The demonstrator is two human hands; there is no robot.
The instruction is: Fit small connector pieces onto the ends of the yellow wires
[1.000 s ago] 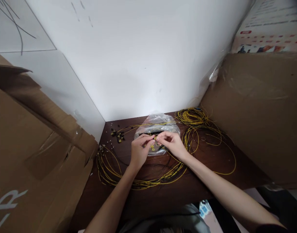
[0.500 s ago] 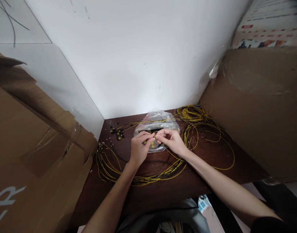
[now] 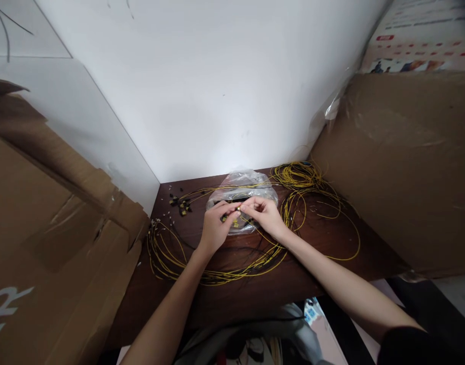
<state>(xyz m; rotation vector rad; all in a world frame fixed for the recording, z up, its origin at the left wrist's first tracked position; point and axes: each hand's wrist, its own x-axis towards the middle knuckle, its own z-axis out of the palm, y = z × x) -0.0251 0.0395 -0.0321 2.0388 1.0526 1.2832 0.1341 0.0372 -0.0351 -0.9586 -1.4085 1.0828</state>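
My left hand [image 3: 216, 226] is closed, thumb and fingers pinching a small yellow-and-black connector [image 3: 238, 208]. Right against it, the fingertips of my right hand [image 3: 266, 217] are pinched on a thin yellow wire, whose end is hidden by the fingers. Both hands are over a clear plastic bag [image 3: 244, 178], with yellow pieces [image 3: 235, 223] showing at its opening below my fingers. A long loop of yellow and black wires [image 3: 221, 278] curves around in front of the bag, passing under my forearms.
Several black-and-yellow connectors [image 3: 183, 208] lie left of the bag, on the dark brown tabletop [image 3: 232, 299]. A coil of yellow wire [image 3: 298, 175] sits at the back right. Cardboard boxes flank the table at left [image 3: 65, 243] and right [image 3: 403, 177]; a white wall [image 3: 217, 101] stands behind.
The hands stay together over the bag, with the fingertips shifted slightly. The connector between them shows more plainly now. The whole view has moved a little.
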